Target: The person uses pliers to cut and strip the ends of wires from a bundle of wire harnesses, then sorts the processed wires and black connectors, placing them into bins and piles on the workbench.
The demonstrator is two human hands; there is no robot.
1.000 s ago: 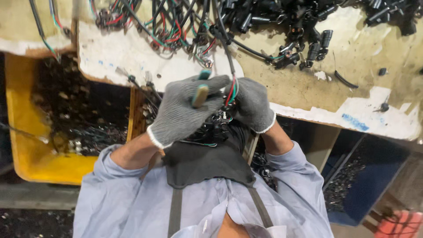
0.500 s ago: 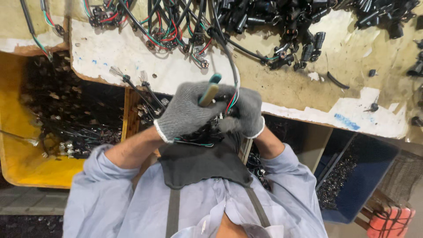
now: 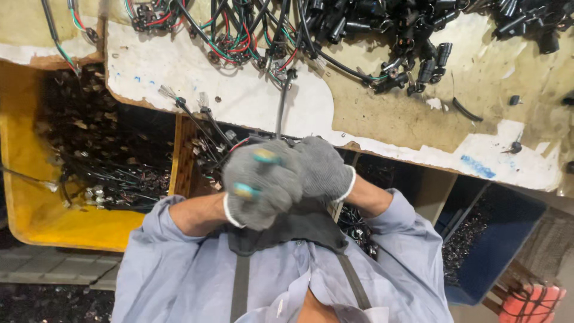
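Both of my hands wear grey knit gloves and meet in front of my chest, below the bench edge. My left hand (image 3: 258,186) is closed around a hand tool with teal handles (image 3: 265,157); only two bits of the handles show between the fingers. My right hand (image 3: 323,168) presses against the left and grips a black cable (image 3: 281,110) that runs up onto the worn white workbench (image 3: 257,104). The tool's jaws and the cable's end are hidden inside my hands.
A tangle of black, red and green wires with black connectors (image 3: 335,30) covers the back of the bench. A yellow bin (image 3: 36,209) of dark scrap and wires stands at left, a wooden box (image 3: 182,161) in the middle, a blue bin (image 3: 508,239) at right.
My hands have dropped slightly and closed tighter together. The teal tool, earlier sticking up above the left hand, is now nearly buried in the glove. The coloured wire ends no longer show.
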